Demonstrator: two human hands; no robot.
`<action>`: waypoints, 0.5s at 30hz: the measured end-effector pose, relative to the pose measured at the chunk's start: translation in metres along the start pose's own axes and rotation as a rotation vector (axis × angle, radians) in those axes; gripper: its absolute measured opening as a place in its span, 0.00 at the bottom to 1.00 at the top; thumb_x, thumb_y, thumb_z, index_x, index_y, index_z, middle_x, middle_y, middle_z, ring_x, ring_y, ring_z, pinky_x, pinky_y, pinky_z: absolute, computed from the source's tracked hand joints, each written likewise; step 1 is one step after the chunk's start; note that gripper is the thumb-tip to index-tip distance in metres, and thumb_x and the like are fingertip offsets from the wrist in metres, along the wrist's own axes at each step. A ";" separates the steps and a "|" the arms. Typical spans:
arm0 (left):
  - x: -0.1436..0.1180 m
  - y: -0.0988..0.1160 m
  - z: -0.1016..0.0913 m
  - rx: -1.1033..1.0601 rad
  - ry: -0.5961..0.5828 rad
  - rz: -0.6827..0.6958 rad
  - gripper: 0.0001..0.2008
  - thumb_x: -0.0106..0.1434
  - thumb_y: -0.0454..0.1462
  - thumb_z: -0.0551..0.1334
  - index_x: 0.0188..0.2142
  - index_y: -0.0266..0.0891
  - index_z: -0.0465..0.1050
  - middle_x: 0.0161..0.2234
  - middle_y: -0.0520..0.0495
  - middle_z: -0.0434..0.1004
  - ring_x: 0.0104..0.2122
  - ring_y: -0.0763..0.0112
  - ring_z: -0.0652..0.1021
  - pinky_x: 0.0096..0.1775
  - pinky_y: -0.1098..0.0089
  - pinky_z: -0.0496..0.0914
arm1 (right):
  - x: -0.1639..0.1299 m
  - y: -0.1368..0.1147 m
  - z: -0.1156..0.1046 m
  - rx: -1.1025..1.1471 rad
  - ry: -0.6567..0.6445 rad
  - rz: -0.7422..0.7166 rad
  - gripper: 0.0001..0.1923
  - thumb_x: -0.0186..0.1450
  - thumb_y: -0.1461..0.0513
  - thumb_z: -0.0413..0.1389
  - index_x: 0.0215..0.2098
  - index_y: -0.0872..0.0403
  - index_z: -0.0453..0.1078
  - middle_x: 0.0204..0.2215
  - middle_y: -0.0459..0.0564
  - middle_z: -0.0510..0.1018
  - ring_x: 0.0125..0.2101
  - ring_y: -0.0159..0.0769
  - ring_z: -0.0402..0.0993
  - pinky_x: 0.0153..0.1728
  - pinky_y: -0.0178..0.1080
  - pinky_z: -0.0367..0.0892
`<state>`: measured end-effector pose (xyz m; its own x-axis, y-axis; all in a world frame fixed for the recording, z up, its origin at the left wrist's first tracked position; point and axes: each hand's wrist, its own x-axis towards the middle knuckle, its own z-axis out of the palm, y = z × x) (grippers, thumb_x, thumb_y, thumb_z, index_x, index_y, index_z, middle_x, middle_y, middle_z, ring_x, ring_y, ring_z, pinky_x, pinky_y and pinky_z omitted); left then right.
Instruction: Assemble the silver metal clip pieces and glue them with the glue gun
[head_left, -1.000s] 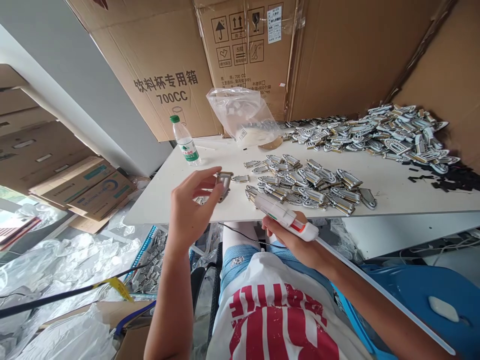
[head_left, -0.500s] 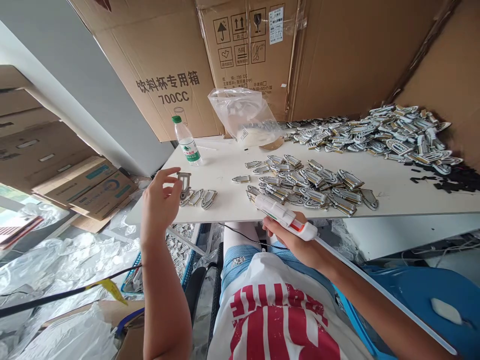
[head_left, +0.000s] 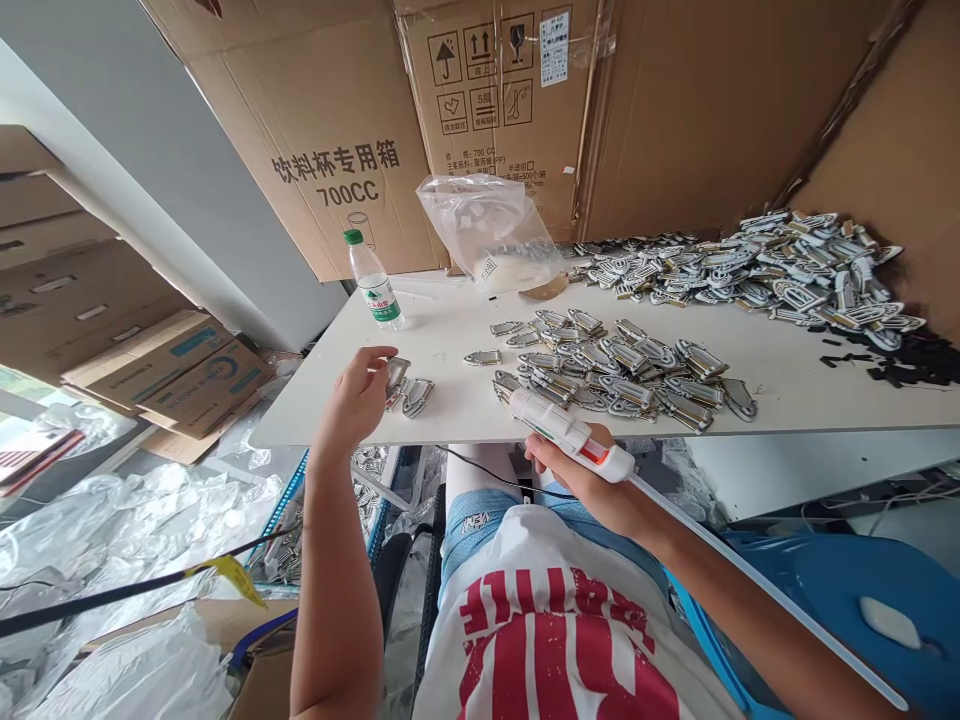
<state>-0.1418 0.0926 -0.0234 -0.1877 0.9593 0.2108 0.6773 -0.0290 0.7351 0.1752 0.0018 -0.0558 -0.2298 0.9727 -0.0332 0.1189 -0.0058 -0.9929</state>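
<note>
My left hand [head_left: 364,394] is over the left part of the table. Its curled fingers are on a small grey boat-shaped frame piece [head_left: 398,371] at the edge of a little cluster. Part of that cluster is hidden by the hand; another such piece [head_left: 418,397] lies just right of it. My right hand [head_left: 574,462] is wrapped round a white hot glue gun [head_left: 551,420] at the table's front edge. The gun's nozzle points left toward a spread-out heap of the same frame pieces [head_left: 600,360]. From its rear runs a long white glue stick [head_left: 765,585].
A water bottle [head_left: 375,285] with a green cap and a clear plastic bag [head_left: 495,230] stand toward the back. A large pile of frame pieces [head_left: 787,265] and black strips [head_left: 900,365] lie at right. Cardboard [head_left: 337,120] walls the table's back. A black cable [head_left: 480,463] hangs below the edge.
My left hand has moved right and slightly down, carrying its frame piece to the small cluster, and its fingers have drawn closer together. My right hand and the glue gun stay put.
</note>
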 end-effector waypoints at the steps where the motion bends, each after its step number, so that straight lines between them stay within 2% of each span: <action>1: 0.000 0.001 0.001 -0.016 -0.007 -0.013 0.19 0.71 0.40 0.58 0.57 0.46 0.79 0.48 0.44 0.78 0.34 0.67 0.77 0.34 0.69 0.73 | 0.000 0.000 0.000 0.001 0.003 0.003 0.23 0.73 0.44 0.61 0.29 0.51 0.72 0.25 0.45 0.74 0.26 0.34 0.65 0.26 0.38 0.58; 4: 0.001 0.002 0.004 -0.031 -0.022 -0.035 0.20 0.70 0.46 0.62 0.58 0.45 0.77 0.50 0.43 0.79 0.38 0.64 0.79 0.37 0.67 0.75 | 0.000 -0.002 0.000 0.003 -0.002 0.014 0.22 0.73 0.45 0.61 0.30 0.51 0.73 0.26 0.46 0.76 0.27 0.35 0.67 0.27 0.38 0.59; 6: 0.001 0.000 0.005 0.012 -0.018 -0.007 0.24 0.67 0.50 0.67 0.59 0.45 0.77 0.51 0.42 0.80 0.43 0.61 0.80 0.43 0.64 0.76 | 0.000 -0.002 0.000 -0.002 -0.002 0.011 0.21 0.73 0.45 0.61 0.30 0.51 0.73 0.26 0.46 0.76 0.27 0.36 0.67 0.28 0.38 0.60; 9: 0.002 -0.004 0.005 0.086 -0.021 0.041 0.27 0.63 0.50 0.71 0.60 0.46 0.77 0.51 0.42 0.80 0.48 0.57 0.80 0.52 0.58 0.74 | 0.000 -0.002 0.000 -0.005 -0.001 0.005 0.22 0.73 0.45 0.61 0.30 0.51 0.73 0.26 0.46 0.75 0.28 0.36 0.68 0.28 0.38 0.60; 15: 0.003 -0.005 0.007 0.196 -0.013 0.063 0.24 0.62 0.47 0.71 0.56 0.46 0.80 0.46 0.42 0.84 0.45 0.55 0.81 0.50 0.57 0.75 | 0.001 0.001 0.000 -0.006 -0.002 0.000 0.23 0.73 0.44 0.61 0.30 0.51 0.74 0.27 0.46 0.76 0.27 0.35 0.68 0.28 0.38 0.61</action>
<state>-0.1409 0.0976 -0.0310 -0.1323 0.9609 0.2432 0.8131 -0.0351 0.5810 0.1755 0.0027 -0.0567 -0.2320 0.9722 -0.0333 0.1244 -0.0043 -0.9922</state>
